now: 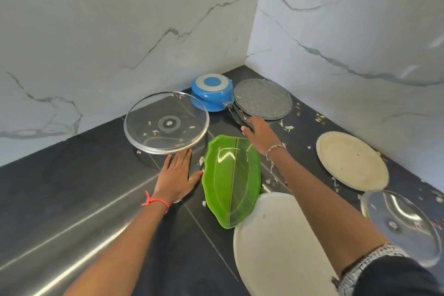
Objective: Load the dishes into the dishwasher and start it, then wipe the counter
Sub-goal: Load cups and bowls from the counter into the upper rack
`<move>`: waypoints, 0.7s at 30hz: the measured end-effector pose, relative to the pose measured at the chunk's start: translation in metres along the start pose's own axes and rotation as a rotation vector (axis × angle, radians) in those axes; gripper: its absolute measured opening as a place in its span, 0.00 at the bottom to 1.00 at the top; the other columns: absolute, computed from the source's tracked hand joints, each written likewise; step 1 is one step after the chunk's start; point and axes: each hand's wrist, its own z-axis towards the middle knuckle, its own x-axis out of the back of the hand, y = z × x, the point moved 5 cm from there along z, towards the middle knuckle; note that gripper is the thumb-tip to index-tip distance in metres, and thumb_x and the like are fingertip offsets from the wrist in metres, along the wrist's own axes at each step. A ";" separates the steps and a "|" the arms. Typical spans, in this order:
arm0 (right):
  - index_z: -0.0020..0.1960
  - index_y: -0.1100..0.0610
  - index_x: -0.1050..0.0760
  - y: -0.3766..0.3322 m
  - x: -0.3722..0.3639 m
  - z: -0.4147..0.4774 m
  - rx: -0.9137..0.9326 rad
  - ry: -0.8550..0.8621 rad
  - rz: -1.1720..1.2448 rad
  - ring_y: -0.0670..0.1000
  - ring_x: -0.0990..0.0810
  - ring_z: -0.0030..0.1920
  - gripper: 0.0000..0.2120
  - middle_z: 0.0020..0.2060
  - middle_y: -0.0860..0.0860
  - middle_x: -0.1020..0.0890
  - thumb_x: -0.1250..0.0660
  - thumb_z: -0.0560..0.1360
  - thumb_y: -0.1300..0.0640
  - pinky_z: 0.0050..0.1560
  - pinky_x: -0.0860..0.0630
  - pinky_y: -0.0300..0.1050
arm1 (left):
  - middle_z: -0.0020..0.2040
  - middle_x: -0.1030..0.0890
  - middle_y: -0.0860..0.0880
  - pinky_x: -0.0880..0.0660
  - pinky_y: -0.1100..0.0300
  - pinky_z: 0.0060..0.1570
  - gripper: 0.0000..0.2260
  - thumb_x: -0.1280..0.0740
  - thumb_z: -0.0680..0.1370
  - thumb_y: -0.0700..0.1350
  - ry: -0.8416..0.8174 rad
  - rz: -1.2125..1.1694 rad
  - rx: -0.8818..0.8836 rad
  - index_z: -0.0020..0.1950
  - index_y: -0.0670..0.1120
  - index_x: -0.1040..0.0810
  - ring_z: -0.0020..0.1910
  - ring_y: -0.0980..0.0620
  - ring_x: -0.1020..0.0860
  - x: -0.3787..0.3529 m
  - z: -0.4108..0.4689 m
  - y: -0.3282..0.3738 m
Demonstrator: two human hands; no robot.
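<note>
Counter [72, 175]: dark and glossy, set in a corner of white veined walls, strewn with small food scraps towards the right
Glass lid [166, 122]: round, metal-rimmed, upside down at the back left
Left hand [176, 175]: flat on the counter, fingers straight and slightly apart, tips at the near rim of the glass lid, thumb beside the green plate
Blue pan [211, 91]: upside down in the corner, its black handle [234, 115] pointing towards the person
Green plate [231, 180]: leaf-shaped, in the middle between the two hands, its near end overlapping the front cream plate
Right hand [260, 133]: laid over the end of the black handle, fingers bent down; whether they close round it cannot be told
Grey disc [263, 98]: flat, just right of the blue pan
Front cream plate [276, 243]: partly under the right forearm
Far cream plate [352, 161]: by the right wall
Second glass lid [403, 226]: near the right edge
</note>
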 end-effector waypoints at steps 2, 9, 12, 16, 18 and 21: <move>0.67 0.62 0.35 -0.005 -0.004 0.021 -0.007 -0.005 0.015 0.56 0.32 0.65 0.20 0.64 0.58 0.30 0.41 0.79 0.53 0.63 0.35 0.47 | 0.75 0.40 0.46 0.56 0.54 0.74 0.42 0.62 0.71 0.69 0.025 0.001 -0.014 0.76 0.42 0.44 0.75 0.50 0.44 0.000 0.000 0.001; 0.67 0.65 0.35 -0.002 -0.035 0.092 -0.111 -0.050 -0.056 0.60 0.30 0.64 0.27 0.63 0.61 0.28 0.33 0.75 0.52 0.63 0.33 0.51 | 0.77 0.45 0.50 0.65 0.61 0.70 0.41 0.63 0.70 0.68 0.032 -0.004 0.013 0.77 0.46 0.50 0.76 0.54 0.49 0.004 0.001 0.001; 0.67 0.65 0.35 0.000 -0.043 0.105 -0.138 -0.035 -0.151 0.61 0.31 0.65 0.27 0.64 0.62 0.29 0.33 0.75 0.52 0.64 0.33 0.52 | 0.77 0.47 0.51 0.67 0.61 0.69 0.41 0.64 0.70 0.68 0.012 0.023 0.019 0.77 0.48 0.52 0.76 0.55 0.51 0.003 0.002 0.000; 0.63 0.65 0.32 0.003 -0.043 0.112 -0.201 -0.075 -0.040 0.61 0.27 0.61 0.21 0.60 0.62 0.26 0.33 0.75 0.56 0.59 0.29 0.52 | 0.77 0.47 0.51 0.67 0.60 0.69 0.40 0.64 0.70 0.68 0.003 0.031 0.023 0.77 0.48 0.53 0.76 0.55 0.51 0.002 0.002 0.000; 0.61 0.66 0.31 0.002 -0.039 0.111 -0.231 -0.076 0.060 0.61 0.24 0.55 0.18 0.56 0.62 0.23 0.33 0.74 0.60 0.51 0.28 0.49 | 0.77 0.47 0.51 0.66 0.60 0.70 0.40 0.64 0.70 0.68 0.004 0.032 0.024 0.77 0.48 0.53 0.76 0.55 0.52 0.001 0.003 0.000; 0.60 0.65 0.31 0.004 -0.031 0.104 -0.266 -0.044 0.197 0.58 0.23 0.50 0.17 0.51 0.60 0.22 0.34 0.73 0.62 0.47 0.28 0.48 | 0.78 0.49 0.52 0.66 0.59 0.71 0.40 0.65 0.70 0.68 0.001 0.037 0.021 0.77 0.49 0.55 0.76 0.55 0.53 0.002 0.002 0.000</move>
